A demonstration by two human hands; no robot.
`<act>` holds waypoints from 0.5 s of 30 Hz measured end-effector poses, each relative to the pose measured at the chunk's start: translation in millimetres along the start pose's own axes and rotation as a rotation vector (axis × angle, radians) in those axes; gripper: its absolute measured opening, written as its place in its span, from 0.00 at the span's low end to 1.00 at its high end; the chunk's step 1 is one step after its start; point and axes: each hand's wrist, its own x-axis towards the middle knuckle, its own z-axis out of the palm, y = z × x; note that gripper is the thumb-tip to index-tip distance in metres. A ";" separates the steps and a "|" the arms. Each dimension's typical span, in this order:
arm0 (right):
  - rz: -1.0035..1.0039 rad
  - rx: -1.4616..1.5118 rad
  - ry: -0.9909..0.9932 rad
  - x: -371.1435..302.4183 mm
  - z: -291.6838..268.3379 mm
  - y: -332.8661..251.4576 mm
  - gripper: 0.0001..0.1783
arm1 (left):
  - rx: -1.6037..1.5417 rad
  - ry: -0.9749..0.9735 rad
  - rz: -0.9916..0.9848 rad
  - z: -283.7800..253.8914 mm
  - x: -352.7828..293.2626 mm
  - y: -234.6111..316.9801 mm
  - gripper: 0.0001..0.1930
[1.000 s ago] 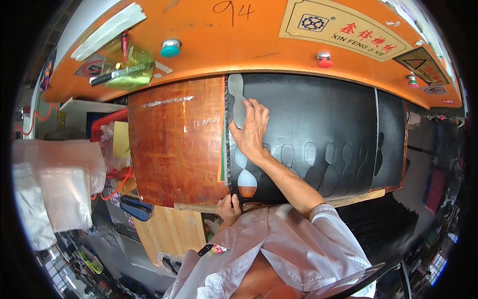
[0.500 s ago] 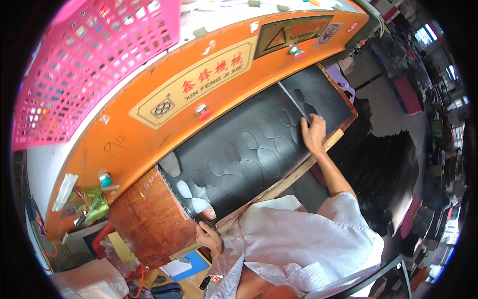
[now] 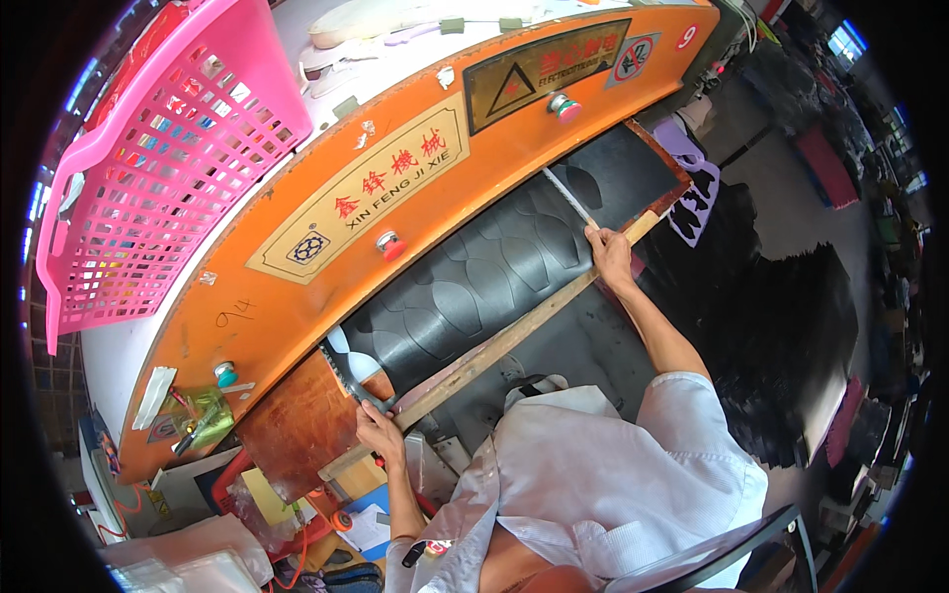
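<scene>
A black rubber-like sheet (image 3: 465, 287), marked with a row of sole-shaped cut lines, lies on a reddish-brown wooden board (image 3: 297, 420). The board reaches under the orange beam of a machine, which hides the far part of the sheet. My left hand (image 3: 381, 435) is closed at the sheet's near left corner, by the board's wooden front rail (image 3: 484, 371). At the near right corner, my right hand (image 3: 611, 255) is closed beside the sheet's pale, fuzzy edge (image 3: 568, 196). Finger contact underneath is hidden. Sole-shaped gaps at the left end show the board.
The orange machine beam (image 3: 346, 267) carries several push buttons. On its top stand a pink plastic basket (image 3: 178, 168) and pale sole shapes (image 3: 376, 22). Purple cut-out scrap (image 3: 697, 188) hangs beyond the board's right end. Stacked black sheets (image 3: 791, 346) lie to the right.
The board and black sheet have slid away from me, farther under the orange beam. Both hands moved with them, and the beam covers more of the sole outlines. The view has shifted a little.
</scene>
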 end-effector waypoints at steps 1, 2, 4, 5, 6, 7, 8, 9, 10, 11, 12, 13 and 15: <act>-0.033 0.049 0.019 -2.9 0.7 -3.0 0.29 | 0.029 0.004 -0.033 0.8 3.1 1.1 0.27; -0.025 0.075 0.006 -6.1 -0.3 -5.8 0.29 | 0.052 0.017 -0.043 1.5 4.4 1.1 0.27; 0.052 0.060 -0.051 -8.6 -4.9 -13.6 0.24 | 0.092 0.062 -0.046 5.7 6.6 1.3 0.26; 0.005 -0.025 -0.037 -5.2 -7.9 -20.4 0.22 | 0.114 0.087 -0.038 9.2 9.1 2.0 0.26; -0.043 -0.092 -0.006 -3.4 -13.5 -27.9 0.21 | 0.140 0.108 -0.047 13.1 10.5 1.0 0.25; -0.091 -0.146 0.017 -0.3 -16.4 -38.4 0.19 | 0.158 0.151 0.015 17.6 13.5 0.3 0.24; -0.144 -0.162 0.098 9.1 -19.0 -52.9 0.17 | 0.191 0.195 0.046 21.5 15.5 -0.8 0.24; -0.239 -0.039 0.207 21.0 -18.7 -71.2 0.13 | 0.241 0.248 0.064 22.6 16.2 -2.9 0.23; -0.303 0.233 0.185 30.4 -18.4 -91.0 0.09 | 0.219 0.237 0.044 24.5 18.9 -4.3 0.22; -0.527 0.306 0.274 39.9 -16.5 -112.1 0.08 | 0.258 0.232 0.029 24.1 18.8 -6.3 0.21; -0.556 0.296 0.293 51.0 -15.8 -134.5 0.08 | 0.270 0.237 0.032 25.2 22.1 -6.1 0.20; -0.632 0.358 0.315 62.4 -12.1 -156.5 0.10 | 0.258 0.235 0.035 25.0 23.9 -5.5 0.19; -0.714 0.322 0.194 90.6 -5.7 -197.2 0.13 | 0.251 0.211 0.008 24.8 29.3 -1.1 0.20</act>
